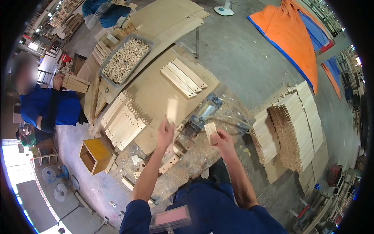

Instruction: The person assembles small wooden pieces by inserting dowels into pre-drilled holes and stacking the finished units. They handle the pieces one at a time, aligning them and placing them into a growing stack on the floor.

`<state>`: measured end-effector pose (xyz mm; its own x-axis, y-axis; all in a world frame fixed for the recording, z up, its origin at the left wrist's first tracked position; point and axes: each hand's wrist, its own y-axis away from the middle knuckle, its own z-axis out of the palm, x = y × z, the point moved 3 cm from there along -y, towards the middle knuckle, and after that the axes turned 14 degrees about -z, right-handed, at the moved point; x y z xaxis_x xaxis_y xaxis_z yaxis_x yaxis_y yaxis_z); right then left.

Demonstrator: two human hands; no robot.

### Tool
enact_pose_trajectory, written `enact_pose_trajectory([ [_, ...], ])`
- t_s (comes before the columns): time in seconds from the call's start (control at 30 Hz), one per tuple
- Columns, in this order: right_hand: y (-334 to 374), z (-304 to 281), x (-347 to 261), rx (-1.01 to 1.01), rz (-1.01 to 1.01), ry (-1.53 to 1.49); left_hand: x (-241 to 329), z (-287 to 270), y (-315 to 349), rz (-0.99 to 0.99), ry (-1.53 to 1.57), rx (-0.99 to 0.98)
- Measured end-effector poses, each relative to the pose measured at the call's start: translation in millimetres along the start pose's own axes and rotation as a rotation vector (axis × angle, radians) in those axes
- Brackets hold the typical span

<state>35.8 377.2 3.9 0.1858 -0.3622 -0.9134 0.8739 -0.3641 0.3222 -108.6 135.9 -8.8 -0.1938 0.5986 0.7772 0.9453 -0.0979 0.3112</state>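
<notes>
My left hand [166, 133] is closed around a pale wooden slat [172, 110], smeared by motion, above the workbench. In my right hand [223, 140] a light wooden slat [210, 133] is pinched near its lower part. Between and just beyond my hands sits a metal pneumatic fixture [205, 110] with thin hoses. Drilled wooden blocks [169, 164] lie on the bench close to my left forearm. Farther off, several loose slats [184, 78] rest side by side on a brown board [154, 87].
Stacked slats [124, 124] with dowel holes stand left; a larger stack [306, 117] stands right. A grey tray [104, 77] holds many dowels. A yellow box [96, 156] sits at the bench's left. One co-worker [58, 105] holds slats at left; another [105, 13] works at the far end.
</notes>
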Motion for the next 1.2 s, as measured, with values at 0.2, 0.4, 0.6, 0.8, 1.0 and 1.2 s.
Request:
enact_pose_trajectory([
  [0.2, -16.3, -24.9, 9.8, 0.089, 0.063, -0.014, -24.2, 24.4, -176.0, -0.448, 0.623, 0.469],
  [0.4, -18.6, -49.5, 12.4, 0.173, 0.072, -0.046, -13.0, 45.9, -219.6, -0.669, 0.347, 0.119],
  [0.6, -21.6, -44.3, 16.8, 0.198, 0.086, 0.008, -68.6, -14.1, -99.0, -0.165, -0.321, 0.702],
  [0.8, -0.9, -26.0, 6.9, 0.061, 0.016, 0.005, -138.2, -110.8, -14.1, -0.091, -0.688, 0.657],
  [1.0, 35.9, -20.5, 5.4, 0.028, -0.014, 0.077, -136.0, -130.5, -0.3, 0.101, -0.615, 0.346],
  [1.2, 84.4, -5.6, 15.3, 0.080, -0.080, 0.062, -68.6, -40.0, 46.8, 0.444, -0.252, 0.133],
])
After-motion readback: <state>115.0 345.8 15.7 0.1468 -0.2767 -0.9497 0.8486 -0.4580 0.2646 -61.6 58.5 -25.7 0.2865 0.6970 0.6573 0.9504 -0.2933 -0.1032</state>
